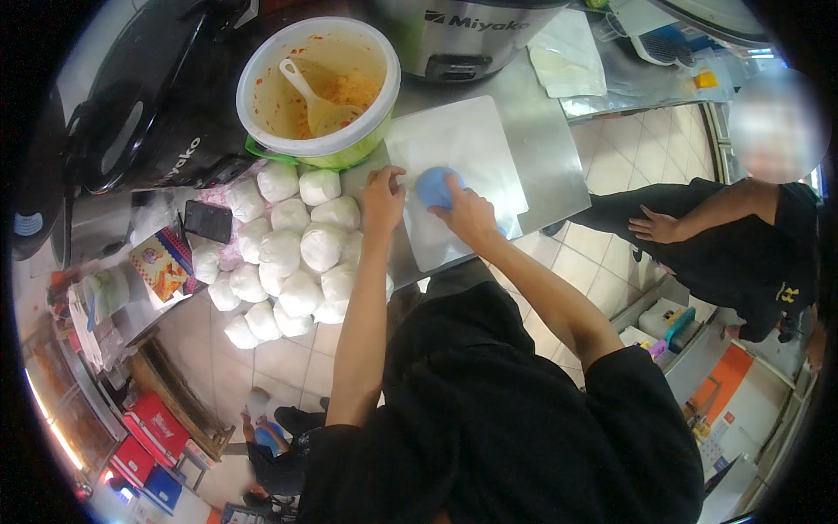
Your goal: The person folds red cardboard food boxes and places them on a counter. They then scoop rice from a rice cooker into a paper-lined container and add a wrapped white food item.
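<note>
a: pressing down, my right hand (467, 212) sits on top of a blue round thing (434, 186), fingers curled over its right side, so it's holding that against the white cutting board (454, 140).

b: and the left one?

a: my left hand (382, 199) is flat-ish on the board's left edge, fingers narrow and bent, fingertips touching the surface just beside the blue thing. can't tell if it pinches a sheet under there.

b: where's the blue thing exactly?

a: near the middle-left of the board, between my two hands, touching the right one.

b: what's around?

a: left of my left hand, a heap of white wrapped bundles (288, 253) piled on the steel counter (559, 157), just beside the board. above them a big white tub (319, 87) with a green lower band, orange-stained inside, with a pale plastic scoop (316, 103) leaning in it. a black phone (208, 220) lies at the heap's left edge, a printed carton (163, 262) below it. black cooker lid (148, 96) far left, a steel rice cooker (471, 35) at the top behind the board.

b: anybody else?

a: yes, another person in black (733, 253) stands to the right on the tiled floor (628, 148), well apart from the board, one hand (656, 227) resting on their leg.
</note>
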